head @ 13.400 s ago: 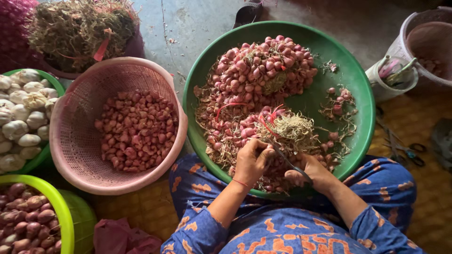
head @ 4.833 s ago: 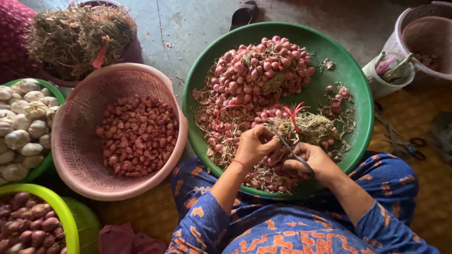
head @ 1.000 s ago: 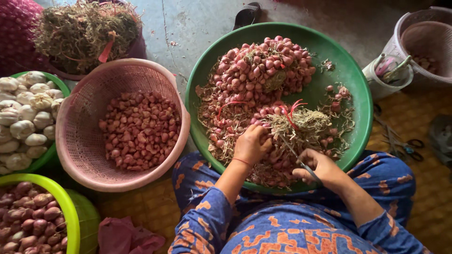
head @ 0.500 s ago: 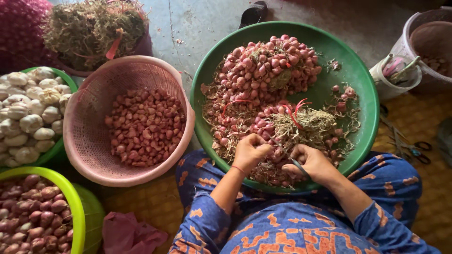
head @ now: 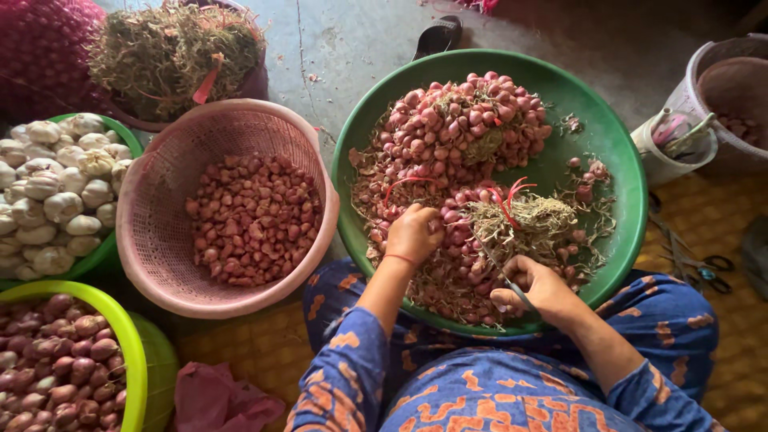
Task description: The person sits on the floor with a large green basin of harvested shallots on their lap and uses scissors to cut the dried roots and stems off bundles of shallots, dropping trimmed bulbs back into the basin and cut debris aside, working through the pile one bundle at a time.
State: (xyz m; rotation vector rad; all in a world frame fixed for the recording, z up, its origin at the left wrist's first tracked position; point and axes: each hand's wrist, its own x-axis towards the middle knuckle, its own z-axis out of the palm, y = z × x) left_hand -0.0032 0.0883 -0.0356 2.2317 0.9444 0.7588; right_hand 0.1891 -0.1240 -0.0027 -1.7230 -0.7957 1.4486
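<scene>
Where shallots (head: 464, 128) heap: two hands (head: 412, 234); five basins (head: 616, 144).

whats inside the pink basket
The pink basket holds a shallow layer of small trimmed shallots, with its mesh wall bare above them. The basket floor under the shallots is covered.

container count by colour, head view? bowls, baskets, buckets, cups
Green bowls: 2, the big shallot bowl and the garlic bowl
Lime-green bowl: 1
Pink basket: 1
Pale bucket: 1
White cup: 1
Total: 6
</scene>
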